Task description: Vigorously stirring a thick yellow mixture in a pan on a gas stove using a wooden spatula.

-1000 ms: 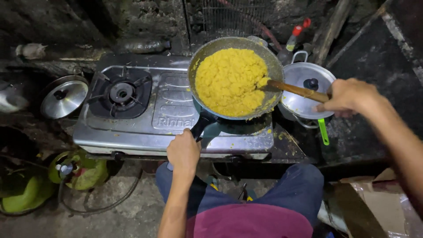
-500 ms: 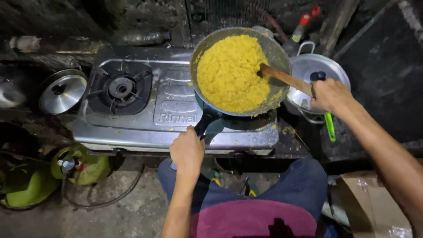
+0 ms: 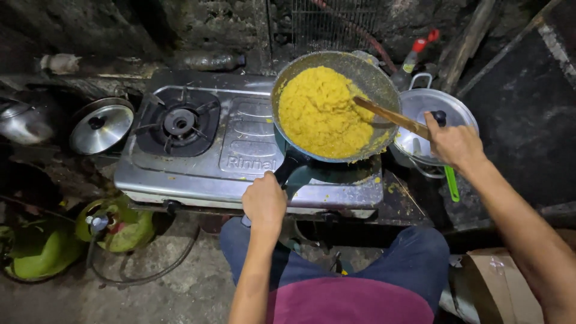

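A frying pan (image 3: 378,84) full of yellow rice (image 3: 321,111) sits on the right burner of a steel two-burner gas stove (image 3: 240,162). My left hand (image 3: 264,201) grips the pan's dark handle at the stove's front edge. My right hand (image 3: 454,143) holds a wooden spatula (image 3: 387,114) whose blade rests in the rice at the pan's right side.
The left burner (image 3: 179,123) is bare. A lidded metal pot (image 3: 432,126) with a green utensil (image 3: 451,183) stands right of the pan. A loose lid (image 3: 101,126) and a kettle (image 3: 24,123) lie at the left. Green gas cylinders (image 3: 114,225) with a hose stand below.
My right hand has drawn the spatula slightly toward the pan's right edge. The view has shifted a little; my left hand stays on the handle.
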